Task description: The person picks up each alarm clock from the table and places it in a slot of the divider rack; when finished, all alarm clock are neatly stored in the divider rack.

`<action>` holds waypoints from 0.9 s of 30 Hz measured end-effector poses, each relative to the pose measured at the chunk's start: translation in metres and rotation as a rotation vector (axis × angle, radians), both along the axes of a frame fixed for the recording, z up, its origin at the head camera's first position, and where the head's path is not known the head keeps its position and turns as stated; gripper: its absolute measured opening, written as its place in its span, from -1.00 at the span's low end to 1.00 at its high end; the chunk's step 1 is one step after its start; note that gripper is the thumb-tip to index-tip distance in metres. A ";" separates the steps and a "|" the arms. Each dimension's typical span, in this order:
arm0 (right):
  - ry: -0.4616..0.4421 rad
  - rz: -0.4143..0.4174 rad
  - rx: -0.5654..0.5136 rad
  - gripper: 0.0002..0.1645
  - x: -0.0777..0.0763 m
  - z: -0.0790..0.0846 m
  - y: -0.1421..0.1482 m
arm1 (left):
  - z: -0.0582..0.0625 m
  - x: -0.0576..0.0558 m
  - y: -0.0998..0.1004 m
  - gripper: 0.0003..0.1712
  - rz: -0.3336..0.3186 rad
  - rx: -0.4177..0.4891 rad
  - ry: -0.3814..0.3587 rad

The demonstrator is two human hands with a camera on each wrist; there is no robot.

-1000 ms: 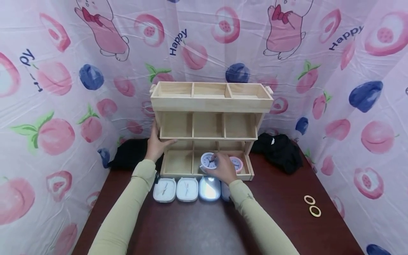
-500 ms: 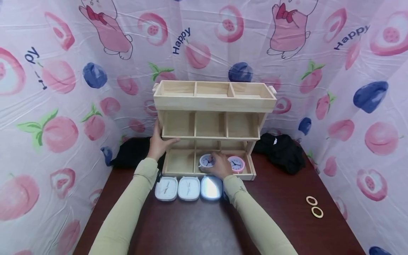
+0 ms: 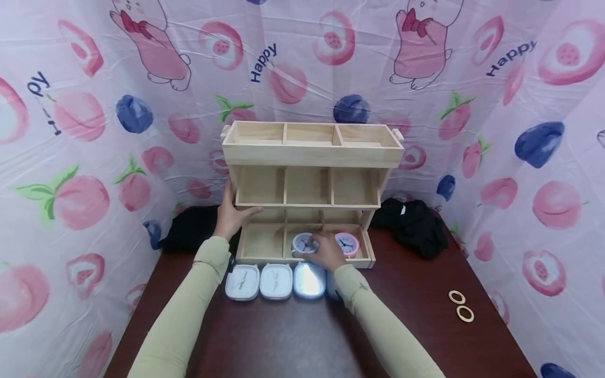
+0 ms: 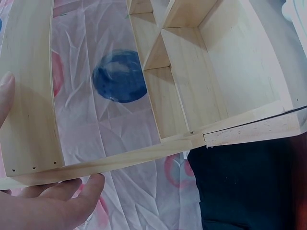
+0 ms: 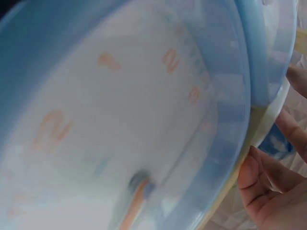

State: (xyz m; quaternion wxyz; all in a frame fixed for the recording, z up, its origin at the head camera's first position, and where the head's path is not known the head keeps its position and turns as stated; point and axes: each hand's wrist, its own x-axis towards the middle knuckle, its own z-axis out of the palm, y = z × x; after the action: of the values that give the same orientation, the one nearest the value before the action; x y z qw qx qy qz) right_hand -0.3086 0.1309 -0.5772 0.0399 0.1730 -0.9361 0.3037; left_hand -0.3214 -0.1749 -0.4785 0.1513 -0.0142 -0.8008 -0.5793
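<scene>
A three-tier wooden organizer point(image 3: 312, 156) with divided trays stands at the back of the table. My left hand point(image 3: 230, 218) grips its left side, fingers along the outside of the side rail point(image 4: 120, 160) and thumb toward the front. My right hand point(image 3: 327, 251) pinches a round white alarm clock point(image 3: 301, 241) at its right edge, in the middle compartment of the bottom tray. In the compartment to the right sits a round pink clock point(image 3: 347, 244). Large in the right wrist view, a blue-rimmed clock point(image 5: 120, 96) hides much of the work beside my right hand point(image 5: 278, 191).
Several square clocks stand in a row before the bottom tray, a white one point(image 3: 242, 282) at the left end and the rightmost partly behind my right wrist. Black cloths point(image 3: 189, 228) flank the organizer. Two rings point(image 3: 465, 314) lie at the right. A patterned curtain point(image 3: 302, 68) surrounds the table.
My right hand has shifted slightly left and down with the white clock, lowering it into the middle compartment. More of the pink clock shows. The left hand keeps its place on the organizer.
</scene>
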 end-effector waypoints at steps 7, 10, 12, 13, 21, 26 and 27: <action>0.078 0.008 -0.026 -0.54 0.034 0.011 0.023 | 0.000 -0.002 -0.002 0.53 -0.010 0.003 -0.001; 0.118 -0.014 0.004 -0.50 0.050 0.011 0.039 | -0.001 -0.001 -0.002 0.53 -0.016 0.018 0.002; 0.142 -0.026 0.030 -0.42 0.059 0.010 0.049 | -0.001 0.000 -0.002 0.53 -0.022 0.031 0.008; 0.154 -0.028 0.043 -0.39 0.063 0.008 0.054 | -0.001 0.000 -0.002 0.53 -0.023 0.035 0.010; 0.127 -0.005 0.155 -0.06 0.088 -0.012 0.086 | -0.003 0.003 -0.002 0.53 -0.018 0.055 0.010; 0.112 0.016 0.172 0.05 0.093 -0.017 0.094 | -0.001 0.000 -0.001 0.53 -0.027 0.050 0.018; 0.115 0.019 0.170 0.07 0.094 -0.018 0.095 | -0.001 -0.001 -0.001 0.53 -0.028 0.047 0.018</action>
State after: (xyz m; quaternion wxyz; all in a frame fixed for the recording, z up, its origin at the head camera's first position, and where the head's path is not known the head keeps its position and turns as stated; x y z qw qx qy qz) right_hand -0.2148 0.2262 -0.5948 0.0761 0.2016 -0.9529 0.2132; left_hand -0.3221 -0.1754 -0.4794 0.1506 -0.0271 -0.7854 -0.5997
